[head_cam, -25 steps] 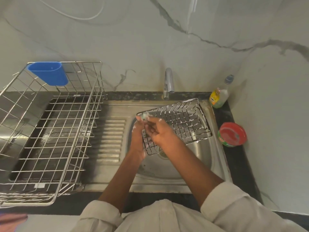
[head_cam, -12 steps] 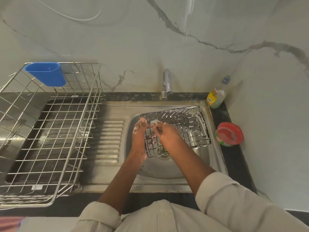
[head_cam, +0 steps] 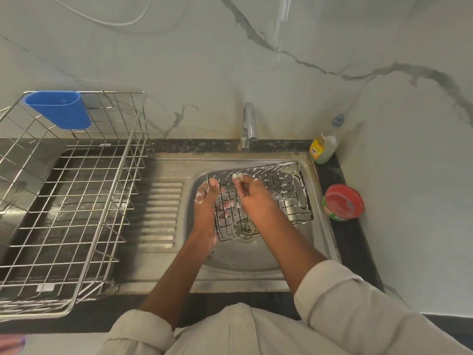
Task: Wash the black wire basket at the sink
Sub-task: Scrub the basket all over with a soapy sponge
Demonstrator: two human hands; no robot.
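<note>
The black wire basket (head_cam: 286, 193), streaked with white suds, lies tilted inside the steel sink bowl (head_cam: 258, 260). My left hand (head_cam: 206, 201) grips the basket's left edge, with fingers reaching under the wires. My right hand (head_cam: 252, 194) is over the basket's upper left part and pinches a small soapy scrub pad (head_cam: 236, 176) against the wires. The tap (head_cam: 248, 129) stands behind the bowl; no water stream shows.
A large steel dish rack (head_cam: 76, 201) with a blue cup (head_cam: 58, 110) stands on the draining board at left. A dish soap bottle (head_cam: 325, 144) and a red-lidded tub (head_cam: 343, 202) sit on the dark counter at right. Marble wall behind.
The basket has come down lower into the sink bowl. My right hand with the pad has shifted along the basket's upper left wires while my left hand keeps its hold.
</note>
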